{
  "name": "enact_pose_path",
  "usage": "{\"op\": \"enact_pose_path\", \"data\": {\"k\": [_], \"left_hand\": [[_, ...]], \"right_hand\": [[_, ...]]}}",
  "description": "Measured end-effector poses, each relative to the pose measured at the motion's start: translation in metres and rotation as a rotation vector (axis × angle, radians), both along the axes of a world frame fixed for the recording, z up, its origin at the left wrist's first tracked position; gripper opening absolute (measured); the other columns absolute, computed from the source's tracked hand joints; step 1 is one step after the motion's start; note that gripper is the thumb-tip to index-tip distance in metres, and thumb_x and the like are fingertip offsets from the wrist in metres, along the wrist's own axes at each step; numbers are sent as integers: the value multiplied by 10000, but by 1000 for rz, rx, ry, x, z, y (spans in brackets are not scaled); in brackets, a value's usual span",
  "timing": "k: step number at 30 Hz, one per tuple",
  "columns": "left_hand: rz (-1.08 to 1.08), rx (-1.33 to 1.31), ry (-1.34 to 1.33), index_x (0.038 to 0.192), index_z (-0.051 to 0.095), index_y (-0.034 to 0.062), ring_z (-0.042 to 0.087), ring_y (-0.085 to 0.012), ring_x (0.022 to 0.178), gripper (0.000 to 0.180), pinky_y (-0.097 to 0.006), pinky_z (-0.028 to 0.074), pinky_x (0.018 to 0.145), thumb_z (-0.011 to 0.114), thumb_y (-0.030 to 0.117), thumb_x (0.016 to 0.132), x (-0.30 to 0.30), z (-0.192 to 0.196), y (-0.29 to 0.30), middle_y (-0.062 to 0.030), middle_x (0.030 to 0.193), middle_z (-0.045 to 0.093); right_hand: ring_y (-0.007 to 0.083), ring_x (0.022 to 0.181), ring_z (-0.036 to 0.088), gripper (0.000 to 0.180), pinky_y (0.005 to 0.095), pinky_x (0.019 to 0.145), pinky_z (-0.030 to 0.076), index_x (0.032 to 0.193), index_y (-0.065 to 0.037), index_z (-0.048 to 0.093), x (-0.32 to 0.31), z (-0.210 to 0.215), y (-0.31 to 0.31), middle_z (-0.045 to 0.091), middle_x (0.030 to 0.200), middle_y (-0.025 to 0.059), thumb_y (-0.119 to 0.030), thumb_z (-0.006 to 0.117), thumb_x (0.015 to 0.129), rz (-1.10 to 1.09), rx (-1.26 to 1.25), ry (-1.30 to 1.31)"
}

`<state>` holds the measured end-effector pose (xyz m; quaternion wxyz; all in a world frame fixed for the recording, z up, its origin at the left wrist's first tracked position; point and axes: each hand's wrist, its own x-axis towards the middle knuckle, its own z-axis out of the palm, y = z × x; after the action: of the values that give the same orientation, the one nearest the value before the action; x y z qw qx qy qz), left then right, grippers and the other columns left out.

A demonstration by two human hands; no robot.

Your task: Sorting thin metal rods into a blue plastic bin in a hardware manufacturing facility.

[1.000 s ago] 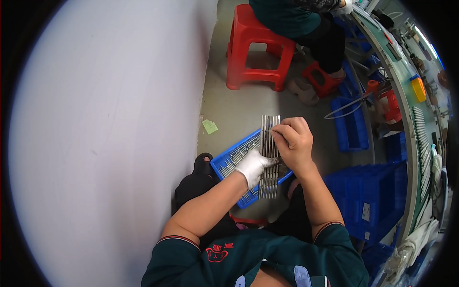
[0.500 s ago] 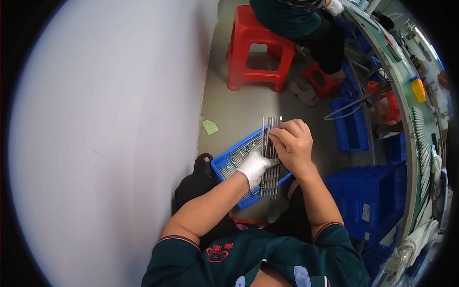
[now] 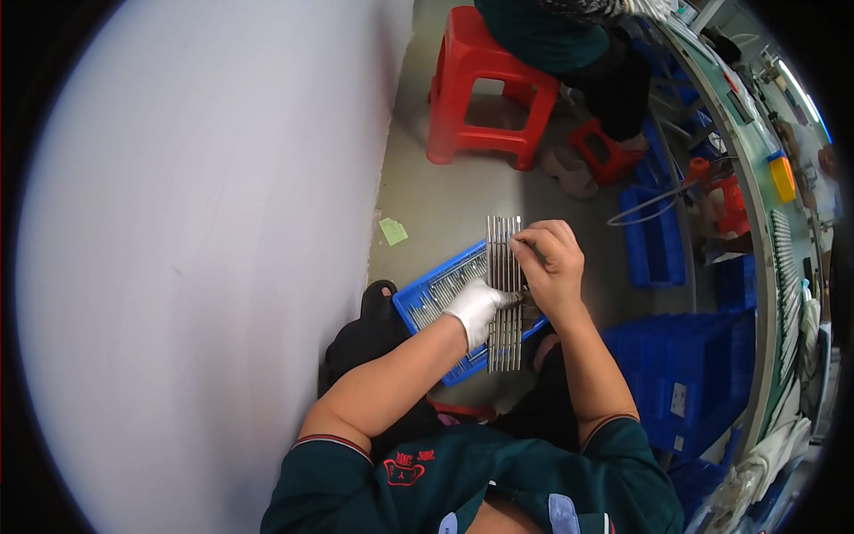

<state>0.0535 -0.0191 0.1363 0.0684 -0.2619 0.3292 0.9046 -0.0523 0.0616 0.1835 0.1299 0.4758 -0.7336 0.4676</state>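
Observation:
Several thin metal rods (image 3: 503, 258) stand side by side in a flat row, their length running away from me. My left hand (image 3: 476, 309), in a white glove with dark, dirty fingertips, is closed around the middle of the row. With bare fingers, my right hand (image 3: 556, 271) pinches at the far end of the rightmost rod. Below both hands a blue tray (image 3: 463, 372) sits at a slant, filled with many small metal pieces. The rods and my left hand hide part of it.
A pale wall (image 3: 205, 222) runs along my left. Ahead, a co-worker sits on a red stool (image 3: 454, 98). At right, blue crates (image 3: 680, 374) stand beneath a long green-topped workbench (image 3: 756, 165). A green paper scrap (image 3: 392, 231) lies on the floor.
The rods now lie in an even row; before, a gap set the leftmost apart and they leaned slightly. My right fingers have shifted a little along the far ends.

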Motion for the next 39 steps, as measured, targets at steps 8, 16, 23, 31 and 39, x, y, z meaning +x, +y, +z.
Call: {"op": "enact_pose_path", "data": {"k": [8,16,23,31,39], "left_hand": [[1,-70,-19,1102,575,16,673,-234,851,276,-364,568,733,588,-41,832,0,5,1,-100,957,654],[39,-139,-39,1088,569,8,663,-221,845,294,-355,549,733,613,-55,804,1,3,5,-89,946,654],[23,-258,3,1077,568,0,661,-213,830,284,-338,539,733,622,-39,800,2,0,9,-84,921,652],[54,-65,-18,1103,577,7,664,-234,862,291,-360,551,732,606,-28,816,-2,-1,2,-92,948,651],[20,-81,-13,1083,593,12,665,-229,868,263,-362,555,723,609,-22,823,-3,1,3,-93,961,652]], "right_hand": [[250,735,572,109,345,639,460,773,-33,658,2,-1,-3,617,782,73,-5,728,693,9,22,-18],[246,748,568,127,370,660,453,756,-81,651,6,4,-6,604,775,41,-38,721,659,-17,85,228],[233,741,560,141,357,652,434,756,-106,657,6,5,-3,602,772,20,-61,733,647,-18,187,267],[246,729,580,131,361,647,452,762,-62,666,7,11,2,623,772,51,-40,737,654,23,74,114],[262,718,581,120,366,643,460,762,-43,661,2,0,5,626,767,61,-31,735,668,57,75,-6]]}}
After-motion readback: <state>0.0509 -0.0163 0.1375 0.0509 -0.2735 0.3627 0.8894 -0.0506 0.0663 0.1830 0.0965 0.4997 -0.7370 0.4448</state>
